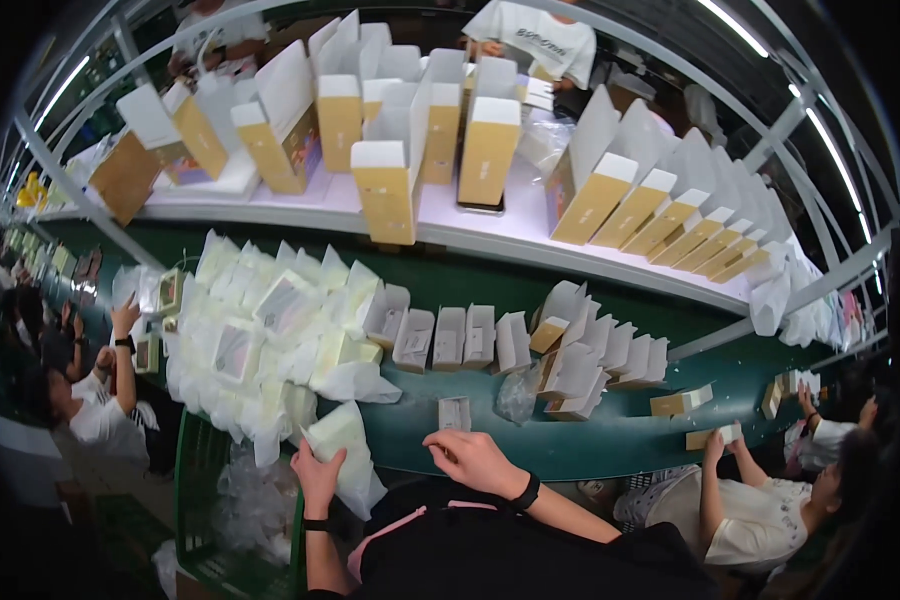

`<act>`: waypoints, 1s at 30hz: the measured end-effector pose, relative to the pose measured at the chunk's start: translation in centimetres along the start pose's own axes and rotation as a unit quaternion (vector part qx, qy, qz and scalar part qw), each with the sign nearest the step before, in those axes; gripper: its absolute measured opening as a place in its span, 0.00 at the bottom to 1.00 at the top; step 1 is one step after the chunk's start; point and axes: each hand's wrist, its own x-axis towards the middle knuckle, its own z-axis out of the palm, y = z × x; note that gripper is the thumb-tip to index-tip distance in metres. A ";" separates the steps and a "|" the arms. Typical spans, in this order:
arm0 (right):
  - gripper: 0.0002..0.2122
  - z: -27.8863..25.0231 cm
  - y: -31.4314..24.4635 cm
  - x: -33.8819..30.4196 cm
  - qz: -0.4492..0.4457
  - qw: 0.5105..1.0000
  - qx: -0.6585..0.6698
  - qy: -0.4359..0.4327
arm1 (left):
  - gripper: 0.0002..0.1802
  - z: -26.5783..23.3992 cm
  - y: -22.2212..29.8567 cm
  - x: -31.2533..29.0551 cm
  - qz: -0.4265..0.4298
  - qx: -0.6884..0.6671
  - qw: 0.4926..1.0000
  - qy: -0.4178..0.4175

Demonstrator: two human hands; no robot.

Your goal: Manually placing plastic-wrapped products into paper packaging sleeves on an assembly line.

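At the near edge of the green table, my left hand is closed on a pale package in a thin white bag. The bag's loose end hangs down beside my lap. My right hand hovers in front of me, fingers curled in, with nothing visible in them. Just beyond it on the table stands a small open white box. A large heap of similar white-bagged packages lies to the left, some showing a dark picture through the wrap.
A green crate of clear plastic bags stands at lower left. Open boxes line the table, beside a crumpled clear bag. Tall yellow-and-white cartons fill the raised shelf. A co-worker sits at right; others work left and behind.
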 end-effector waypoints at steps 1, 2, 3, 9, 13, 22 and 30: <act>0.11 0.1 -0.6 -0.2 -0.010 0.999 0.009 -0.035 | 0.35 -0.3 0.2 -1.0 -0.016 0.003 1.000 0.010; 0.11 0.3 -1.2 -0.3 -0.018 0.998 0.016 -0.050 | 0.33 -0.4 0.6 -1.3 -0.028 -0.141 0.989 0.022; 0.14 0.4 -1.9 -0.4 -0.062 0.997 -0.033 -0.034 | 0.32 -0.5 1.2 -1.5 -0.035 -0.283 0.958 0.039; 0.25 -0.8 -6.7 1.9 -0.356 0.895 -0.253 -0.090 | 0.25 -1.2 9.7 -4.5 -0.100 -0.648 0.755 0.011; 0.22 -0.8 -4.8 2.5 -0.507 0.830 -0.232 -0.033 | 0.24 0.0 13.0 -6.4 -0.109 -0.624 0.773 -0.030; 0.15 -6.0 -4.2 0.3 -0.441 0.896 0.035 -0.052 | 0.27 1.7 15.3 -6.2 -0.134 -0.752 0.641 -0.080; 0.23 -2.5 -3.8 -0.9 0.125 0.858 0.497 -0.017 | 0.30 -0.1 16.9 -6.2 -0.022 -0.732 0.681 0.002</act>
